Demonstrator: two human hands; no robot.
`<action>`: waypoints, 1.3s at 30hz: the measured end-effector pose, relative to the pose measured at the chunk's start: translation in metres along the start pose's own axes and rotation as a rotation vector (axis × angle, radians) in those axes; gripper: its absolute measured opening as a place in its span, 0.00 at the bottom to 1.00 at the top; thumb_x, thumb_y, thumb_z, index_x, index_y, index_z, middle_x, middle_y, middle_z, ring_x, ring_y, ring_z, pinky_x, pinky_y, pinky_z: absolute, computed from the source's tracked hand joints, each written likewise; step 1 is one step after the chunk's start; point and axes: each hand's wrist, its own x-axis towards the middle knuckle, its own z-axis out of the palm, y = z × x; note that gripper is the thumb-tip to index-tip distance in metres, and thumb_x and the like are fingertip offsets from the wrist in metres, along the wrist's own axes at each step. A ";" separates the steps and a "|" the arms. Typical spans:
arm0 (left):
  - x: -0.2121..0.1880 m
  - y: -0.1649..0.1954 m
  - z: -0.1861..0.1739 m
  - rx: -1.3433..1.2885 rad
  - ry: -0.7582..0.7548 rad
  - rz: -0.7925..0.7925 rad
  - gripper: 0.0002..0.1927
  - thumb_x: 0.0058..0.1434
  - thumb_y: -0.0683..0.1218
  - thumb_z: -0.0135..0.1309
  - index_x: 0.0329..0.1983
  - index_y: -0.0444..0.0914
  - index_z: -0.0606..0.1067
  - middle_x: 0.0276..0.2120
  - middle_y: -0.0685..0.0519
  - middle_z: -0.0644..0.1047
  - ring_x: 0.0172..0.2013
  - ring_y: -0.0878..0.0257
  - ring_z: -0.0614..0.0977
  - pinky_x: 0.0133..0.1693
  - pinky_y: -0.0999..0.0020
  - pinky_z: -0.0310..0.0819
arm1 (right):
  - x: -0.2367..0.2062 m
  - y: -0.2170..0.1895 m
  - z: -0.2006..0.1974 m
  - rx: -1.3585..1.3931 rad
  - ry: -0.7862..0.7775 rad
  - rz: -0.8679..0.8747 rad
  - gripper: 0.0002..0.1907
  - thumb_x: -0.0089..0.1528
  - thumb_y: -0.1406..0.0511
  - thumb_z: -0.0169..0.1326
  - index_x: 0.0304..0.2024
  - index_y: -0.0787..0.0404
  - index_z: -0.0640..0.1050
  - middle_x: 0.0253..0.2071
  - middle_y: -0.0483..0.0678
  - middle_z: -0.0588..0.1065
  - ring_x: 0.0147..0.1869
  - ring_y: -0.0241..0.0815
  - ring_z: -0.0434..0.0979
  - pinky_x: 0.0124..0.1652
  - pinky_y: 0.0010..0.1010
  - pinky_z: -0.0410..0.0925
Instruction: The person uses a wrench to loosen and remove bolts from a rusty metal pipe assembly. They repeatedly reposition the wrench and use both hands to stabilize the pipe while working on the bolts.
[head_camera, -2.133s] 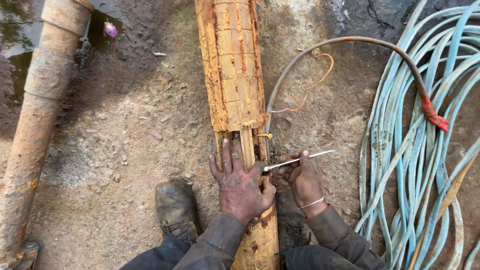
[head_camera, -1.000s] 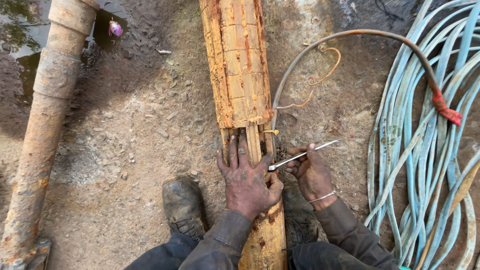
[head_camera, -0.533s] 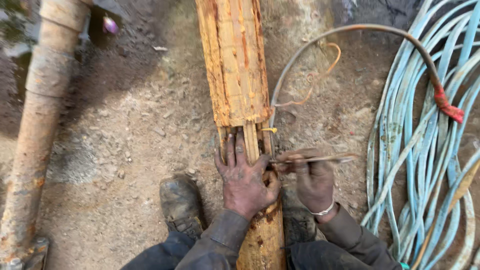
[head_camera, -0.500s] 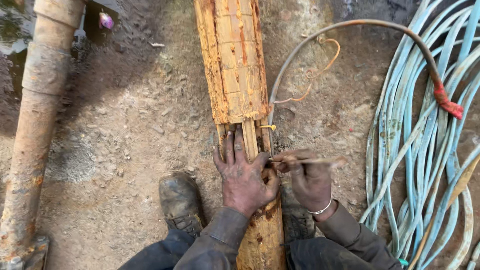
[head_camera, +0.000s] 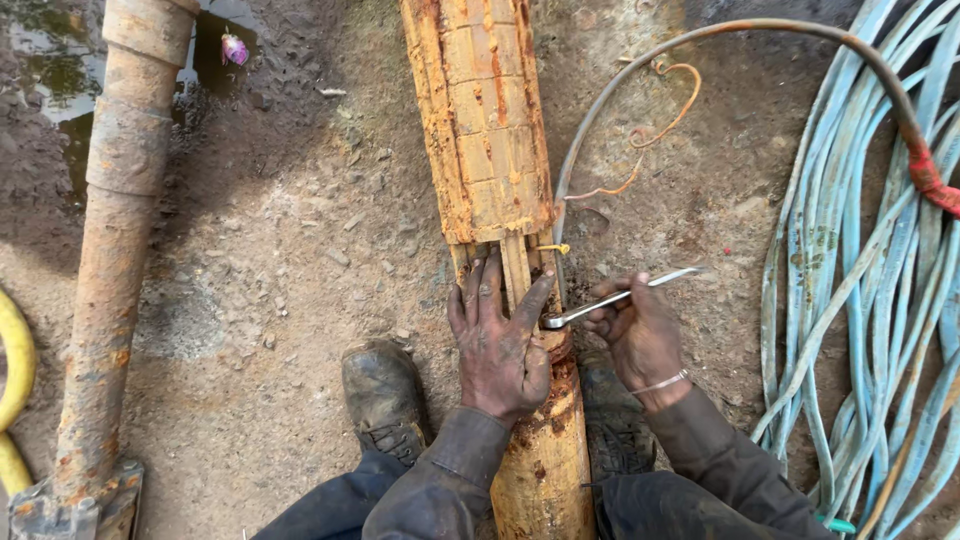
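Your right hand (head_camera: 640, 335) has steadied, wrench (head_camera: 620, 296) sharp again, gripped in closed fingers, its head at the rusty pipe (head_camera: 490, 150), just beside your left hand (head_camera: 497, 340), spread flat on the pipe.

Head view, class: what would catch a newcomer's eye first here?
A long rusty orange cylinder runs down the middle of the dirt ground. The left hand presses flat on its slotted section, while the right hand holds a slim metal spanner against it. Pale blue hoses lie coiled at the right.
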 end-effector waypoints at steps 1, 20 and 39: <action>0.000 0.000 -0.001 0.004 -0.013 -0.004 0.39 0.52 0.55 0.43 0.72 0.54 0.68 0.72 0.32 0.59 0.73 0.33 0.57 0.71 0.28 0.37 | -0.002 0.000 -0.001 0.014 -0.008 -0.047 0.16 0.76 0.56 0.37 0.43 0.59 0.70 0.40 0.54 0.77 0.37 0.41 0.80 0.38 0.34 0.78; 0.013 0.014 -0.009 0.073 -0.177 -0.103 0.23 0.50 0.55 0.52 0.49 0.50 0.83 0.71 0.27 0.55 0.73 0.30 0.50 0.68 0.27 0.31 | -0.037 -0.009 0.009 -0.843 -0.385 -0.740 0.11 0.73 0.63 0.45 0.49 0.64 0.73 0.46 0.53 0.80 0.43 0.37 0.83 0.42 0.25 0.79; 0.007 0.007 0.000 0.129 -0.137 -0.088 0.41 0.55 0.55 0.53 0.76 0.55 0.62 0.70 0.30 0.56 0.73 0.32 0.52 0.70 0.29 0.34 | -0.002 0.005 -0.006 0.148 -0.016 -0.101 0.16 0.76 0.57 0.40 0.45 0.62 0.72 0.41 0.52 0.77 0.35 0.42 0.80 0.36 0.36 0.78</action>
